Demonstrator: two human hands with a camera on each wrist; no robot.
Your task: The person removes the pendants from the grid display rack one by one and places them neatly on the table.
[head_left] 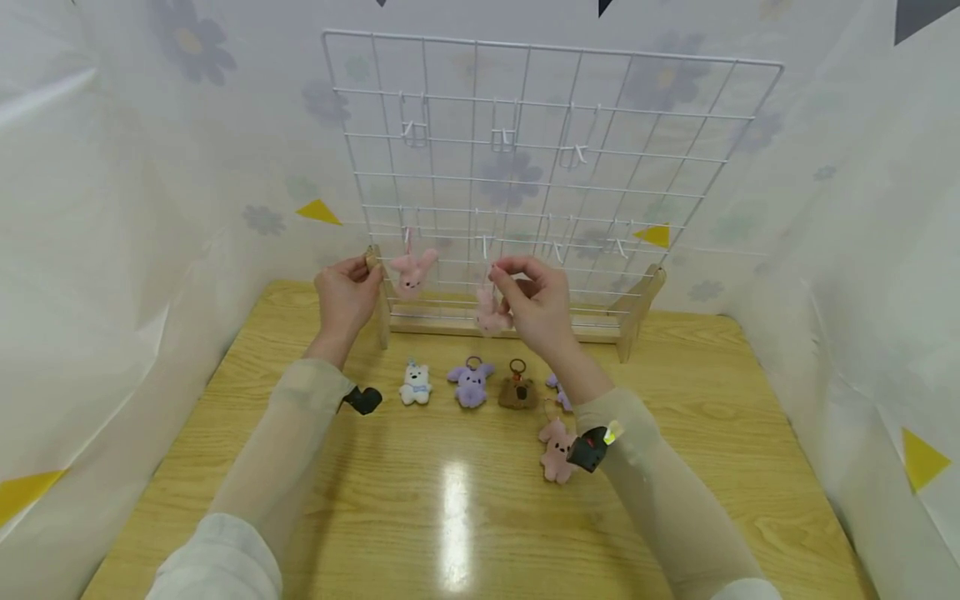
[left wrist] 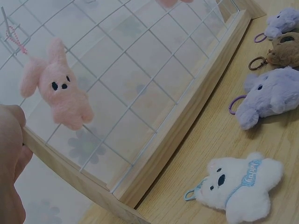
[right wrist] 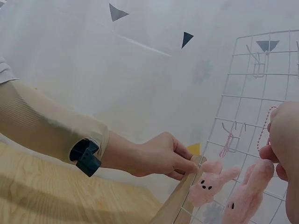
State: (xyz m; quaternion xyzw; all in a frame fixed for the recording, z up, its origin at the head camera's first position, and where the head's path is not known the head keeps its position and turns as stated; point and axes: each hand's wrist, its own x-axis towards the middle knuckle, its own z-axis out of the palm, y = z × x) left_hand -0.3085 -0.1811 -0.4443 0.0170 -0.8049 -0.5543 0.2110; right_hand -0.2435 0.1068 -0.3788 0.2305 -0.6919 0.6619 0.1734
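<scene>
My left hand (head_left: 348, 292) grips the top of the wooden post (head_left: 382, 310) at the left end of a white wire grid rack (head_left: 555, 48). In front of the lower grid, my right hand (head_left: 542, 302) pinches the pink bead chain (right wrist: 262, 133) of a pink rabbit plush keychain (head_left: 491, 317). The rabbit dangles below the fingers, just under a white hook (head_left: 485, 247). Another pink rabbit plush (left wrist: 63, 86) hangs by its chain from the lower left hook, beside my left hand.
On the wooden table (head_left: 360, 517) before the rack lie a white bear plush (head_left: 415, 385), a purple plush (head_left: 471, 387), a brown plush (head_left: 519, 392) and a pink plush (head_left: 556, 454). My right forearm partly covers another purple plush (head_left: 561, 393). More hooks (head_left: 503, 136) hang higher on the grid.
</scene>
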